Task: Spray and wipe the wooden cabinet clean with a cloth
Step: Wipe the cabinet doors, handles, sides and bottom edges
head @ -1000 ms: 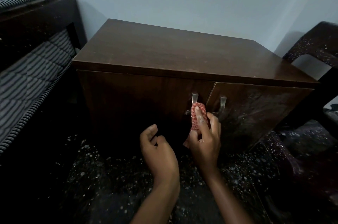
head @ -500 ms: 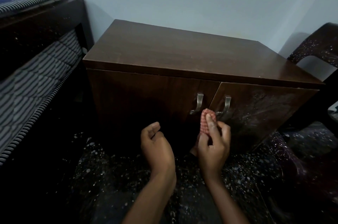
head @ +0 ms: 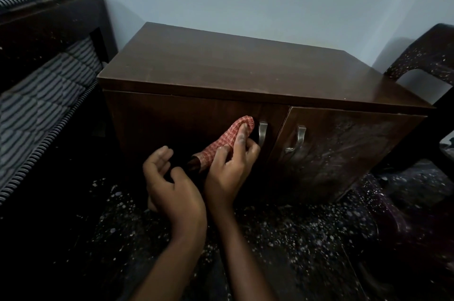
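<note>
A dark brown wooden cabinet with two doors and two metal handles stands against the wall. My right hand grips a red checked cloth and presses it against the left door, just left of that door's handle. One finger is stretched up along the cloth. My left hand hovers beside it, lower and to the left, fingers loosely curled and holding nothing. The right door looks dusty and streaked. No spray bottle is in view.
A bed with a striped mattress and dark frame stands close on the left. A dark speckled plastic chair is at the right of the cabinet. The floor is dark with white specks.
My right hand has carried the cloth from between the two handles leftward and upward onto the left door. The cloth now trails out longer. The left hand stays nearly in place.
</note>
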